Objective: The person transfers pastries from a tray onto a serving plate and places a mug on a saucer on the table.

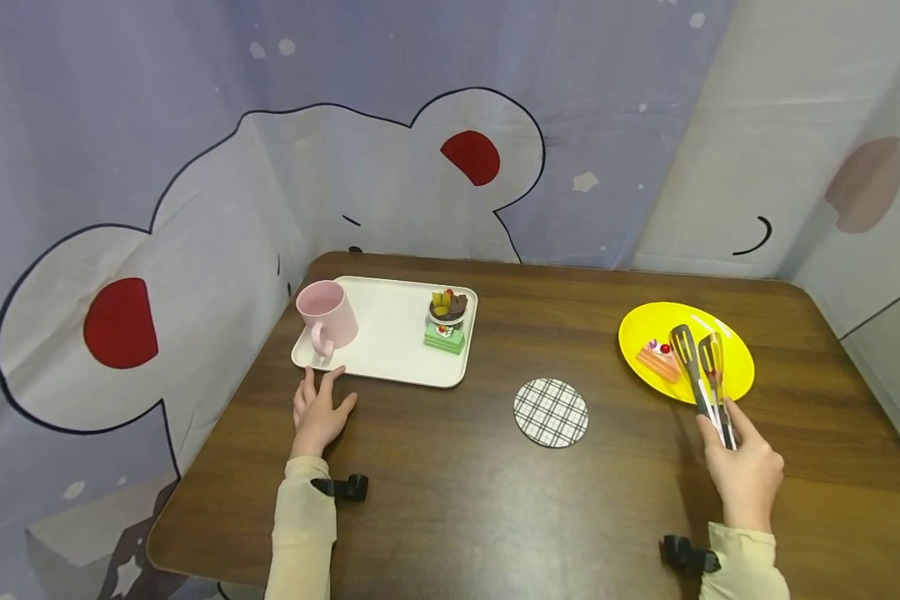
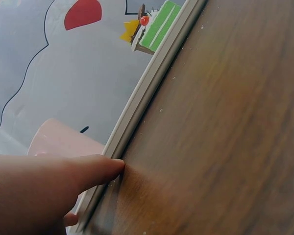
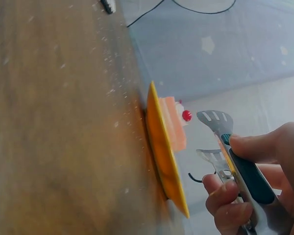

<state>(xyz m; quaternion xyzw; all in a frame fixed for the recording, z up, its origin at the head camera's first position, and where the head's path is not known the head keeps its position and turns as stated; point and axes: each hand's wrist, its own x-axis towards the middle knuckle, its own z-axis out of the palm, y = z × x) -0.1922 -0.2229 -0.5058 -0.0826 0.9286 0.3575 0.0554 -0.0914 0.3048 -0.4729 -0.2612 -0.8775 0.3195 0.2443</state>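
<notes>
My right hand (image 1: 744, 471) grips metal tongs (image 1: 690, 358) with dark handle grips. The two slotted ends of the tongs stand apart over the yellow plate (image 1: 652, 317). On that plate sits an orange-pink cake slice (image 3: 172, 122) with white cream and a red cherry, left of the tongs in the head view. My left hand (image 1: 321, 417) lies at the near left edge of the white tray (image 1: 390, 333), its fingers spread and fingertips right at the rim. In the left wrist view the thumb (image 2: 100, 167) overlaps the tray's side.
On the tray stand a pink mug (image 1: 333, 317) at the left and, at the right, a green cake slice (image 1: 444, 338) in front of a chocolate dessert cup (image 1: 448, 308) with yellow pieces. A round checked coaster (image 1: 551, 412) lies mid-table. A printed curtain (image 1: 585, 133) hangs behind the table.
</notes>
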